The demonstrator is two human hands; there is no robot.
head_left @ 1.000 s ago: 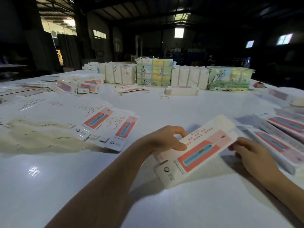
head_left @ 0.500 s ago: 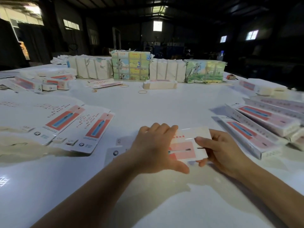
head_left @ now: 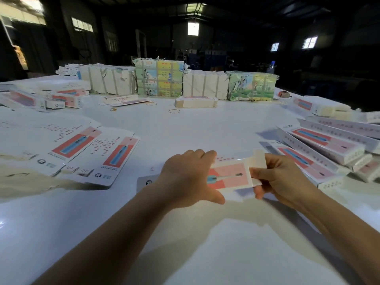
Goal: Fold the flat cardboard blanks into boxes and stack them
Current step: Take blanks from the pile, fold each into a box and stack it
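A white cardboard blank (head_left: pixel 230 175) with a red and pink panel and a blue pen picture lies in front of me on the white table (head_left: pixel 185 130). My left hand (head_left: pixel 185 177) grips its middle, fingers over the far edge and thumb under the near edge. My right hand (head_left: pixel 281 179) pinches the blank's right end, where a flap stands bent upward. Flat blanks (head_left: pixel 82 149) lie fanned out at the left. Folded boxes (head_left: pixel 324 149) are piled at the right.
Wrapped bundles of blanks (head_left: pixel 160 81) line the table's far side, with a small stack (head_left: pixel 195 102) before them. Rubber bands (head_left: pixel 174 111) lie loose near it. More folded boxes (head_left: pixel 61 95) sit at the far left. A torn patch (head_left: pixel 24 177) marks the table's left.
The blank came down from a raised tilt and was turned level near the table. My left hand moved over its middle. My right hand took the right end, whose flap now stands up.
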